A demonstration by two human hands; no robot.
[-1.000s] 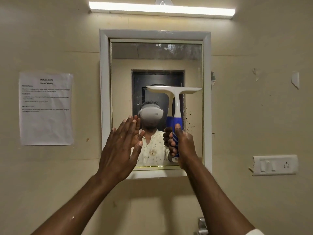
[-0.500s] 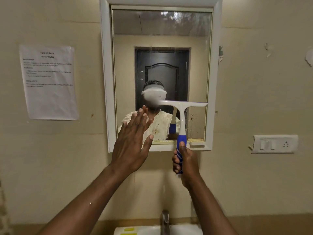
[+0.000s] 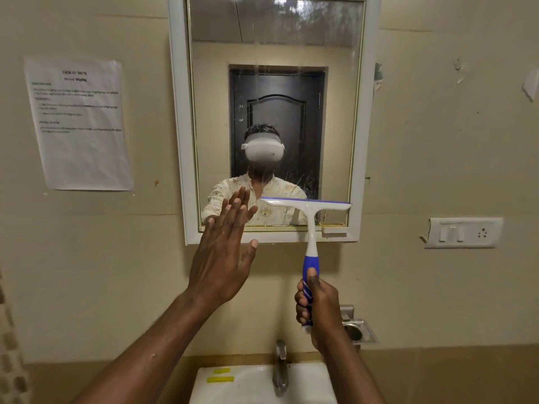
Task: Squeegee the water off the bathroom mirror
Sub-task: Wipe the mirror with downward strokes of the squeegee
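The bathroom mirror [image 3: 274,53] hangs in a white frame [image 3: 178,141] on the beige wall, with water streaks across its top and lower right. My right hand [image 3: 318,304] grips the blue handle of a white squeegee [image 3: 310,228], held upright. Its blade [image 3: 306,203] lies across the lower right of the glass, just above the bottom frame edge. My left hand [image 3: 224,255] is open and flat, fingers together, raised in front of the mirror's lower left corner; whether it touches the glass I cannot tell.
A white sink [image 3: 248,383] with a metal tap [image 3: 280,371] sits directly below. A metal holder [image 3: 357,330] is fixed to the wall beside my right hand. A switch plate [image 3: 463,232] is at the right, a printed sheet [image 3: 78,123] at the left.
The squeegee has travelled down the right side of the mirror from mid-height to the bottom edge. My left hand dropped along with it. The view has tilted down, bringing the sink in.
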